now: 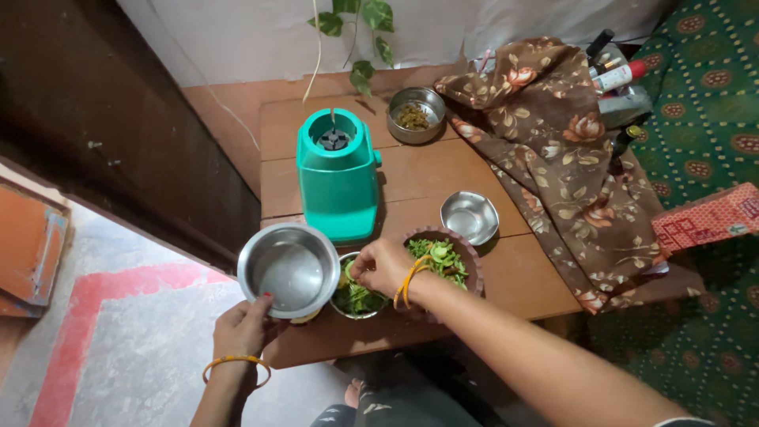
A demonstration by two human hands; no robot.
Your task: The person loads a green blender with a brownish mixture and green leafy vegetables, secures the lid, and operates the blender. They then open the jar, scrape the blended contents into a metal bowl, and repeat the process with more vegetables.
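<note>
My left hand (241, 326) grips the near rim of an empty steel mixer jar (288, 269) at the wooden table's front left. My right hand (383, 266) reaches into a small steel bowl of dark green leaves (356, 300), fingers pinched on the leaves. Just right of that hand sits a brown bowl of cut green vegetables (443, 257). Both wrists wear yellow bangles.
A teal mixer base (338, 178) stands behind the jar. An empty small steel bowl (470, 217) and a steel bowl with brownish bits (416, 115) sit farther back. A floral brown cloth (553, 150) drapes the table's right side; bottles (621, 75) lie beyond it.
</note>
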